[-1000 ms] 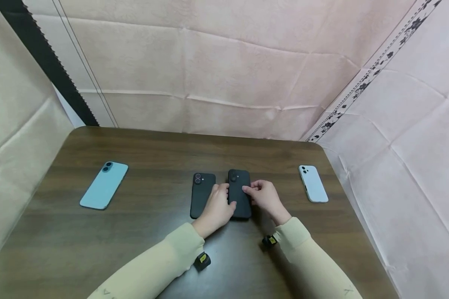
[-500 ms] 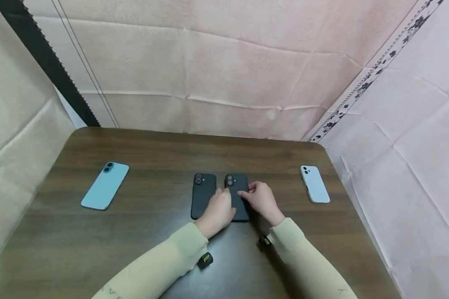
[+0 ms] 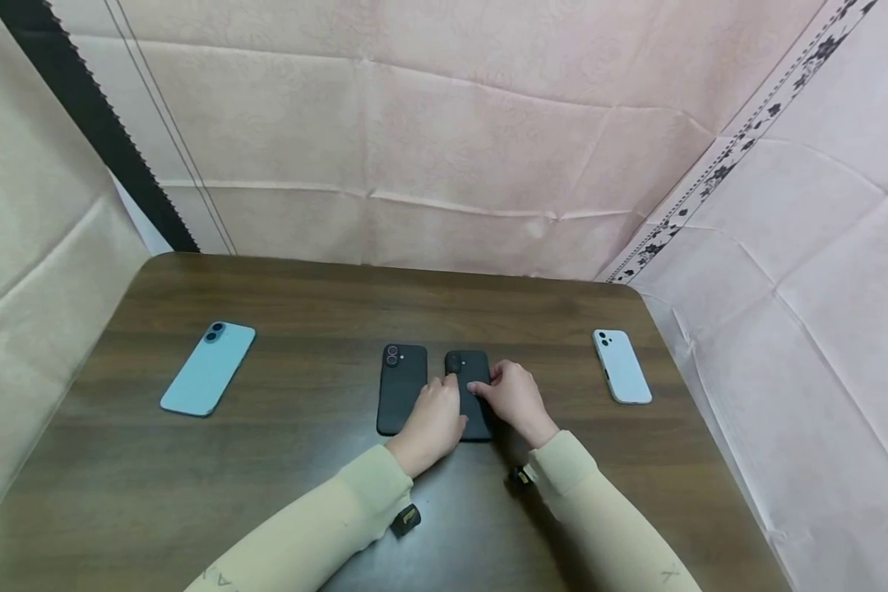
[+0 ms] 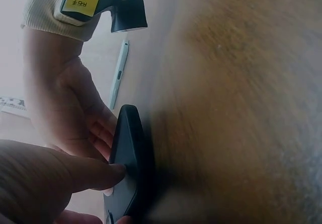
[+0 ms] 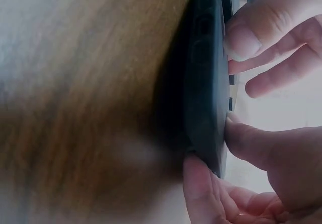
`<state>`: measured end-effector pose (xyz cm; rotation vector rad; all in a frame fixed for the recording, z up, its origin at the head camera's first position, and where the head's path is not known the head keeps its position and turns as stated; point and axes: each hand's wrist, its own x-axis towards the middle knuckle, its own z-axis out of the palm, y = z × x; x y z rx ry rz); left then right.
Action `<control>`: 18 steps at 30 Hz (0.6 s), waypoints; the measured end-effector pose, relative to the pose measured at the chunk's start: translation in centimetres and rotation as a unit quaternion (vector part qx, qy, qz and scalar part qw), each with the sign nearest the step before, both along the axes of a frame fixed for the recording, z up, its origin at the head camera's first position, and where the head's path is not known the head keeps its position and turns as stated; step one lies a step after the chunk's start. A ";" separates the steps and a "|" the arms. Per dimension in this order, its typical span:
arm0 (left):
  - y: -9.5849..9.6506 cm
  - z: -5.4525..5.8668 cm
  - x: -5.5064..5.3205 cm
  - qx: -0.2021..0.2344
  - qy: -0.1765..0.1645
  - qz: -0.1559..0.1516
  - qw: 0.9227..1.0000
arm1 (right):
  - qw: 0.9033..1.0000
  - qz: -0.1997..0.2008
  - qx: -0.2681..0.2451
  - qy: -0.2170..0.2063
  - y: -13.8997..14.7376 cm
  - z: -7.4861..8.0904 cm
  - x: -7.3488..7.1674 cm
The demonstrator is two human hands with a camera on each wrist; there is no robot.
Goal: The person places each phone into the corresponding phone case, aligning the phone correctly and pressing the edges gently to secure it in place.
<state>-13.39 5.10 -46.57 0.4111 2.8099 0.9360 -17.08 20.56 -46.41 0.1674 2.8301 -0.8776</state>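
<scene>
Both my hands are on a dark phone [image 3: 477, 423] with a camera block at its top left corner. My left hand [image 3: 427, 419] grips its left edge, the thumb [image 4: 103, 173] pressing on the back. On the opposite edge my right hand [image 3: 518, 399] pinches it, thumb on the back and fingertips [image 5: 197, 178] curled at the lower side. The phone lies back up, close over the table, with its shadow under it in the right wrist view. A second dark phone [image 3: 398, 390] lies back up just left of it, its lower right part hidden by my left hand.
A light blue phone [image 3: 207, 370] lies slanted on the left of the brown wooden table [image 3: 303, 312]. Near the right edge lies a pale blue phone [image 3: 622, 367]. Cloth-covered walls [image 3: 459, 148] stand behind and at both sides.
Both hands have brought the dark phone slightly left and toward me, lining it up beside the other dark phone. In the last half second it has hardly moved. The other phones stay put.
</scene>
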 end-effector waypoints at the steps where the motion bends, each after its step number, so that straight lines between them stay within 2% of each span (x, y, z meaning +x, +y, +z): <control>1: 0.0 0.0 0.0 0.000 0.000 -0.001 1.000 | 1.000 0.000 0.000 -0.002 0.0 0.0 0.0; 18: -0.1 -0.3 -0.2 -0.009 0.001 -0.003 1.000 | 1.000 -0.004 0.006 -0.013 -0.1 -0.1 -0.3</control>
